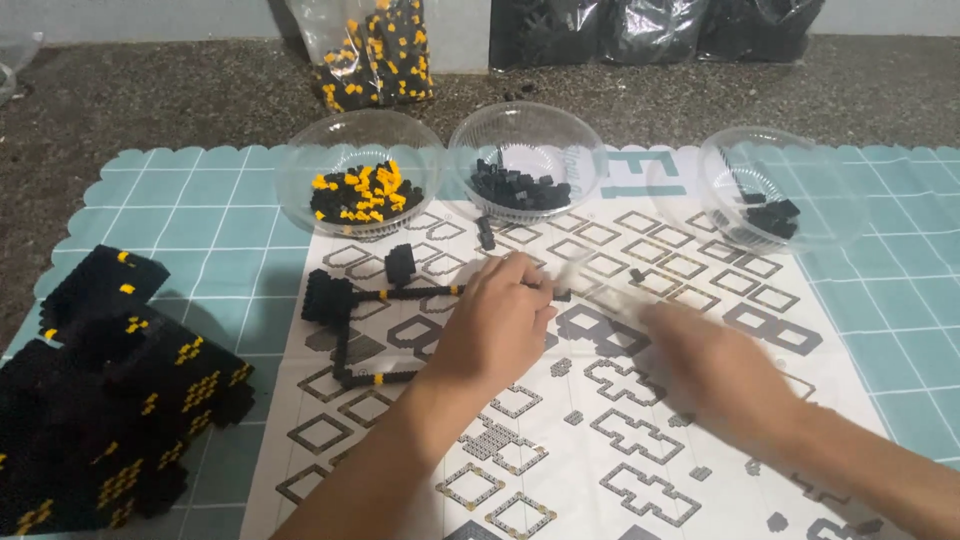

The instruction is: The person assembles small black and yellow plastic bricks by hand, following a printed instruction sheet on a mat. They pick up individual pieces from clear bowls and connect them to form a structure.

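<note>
Ranking pieces by size, biggest first:
Built block (pixel 110 390): black with yellow studs, well off past the left wrist, untouched; judged heaviest here, rigid but apt to shed bricks if lifted by one corner.
Instruction sheet (pixel 640 440): printed paper under both hands on a teal mat (pixel 200 230); limp, slides easily.
Bowls: three clear ones beyond the fingertips, yellow-and-black bricks (pixel 362 195), black bricks (pixel 520 185), few black bricks (pixel 765 215).
Thin frame (pixel 360 300): black rods and small clumps with yellow joints, its long rod running under the left fingers; judged light, stiff, snap-prone at joints. Best held at the thick clump, not the rod.
Left hand (pixel 495 325): fingers curled narrow, tips pressing at the rod's right end.
Right hand (pixel 715 370): blurred; cannot tell finger spread or any hold.
Loose brick (pixel 637 275): just beyond the right fingers; tiny, pinch by sides.
</note>
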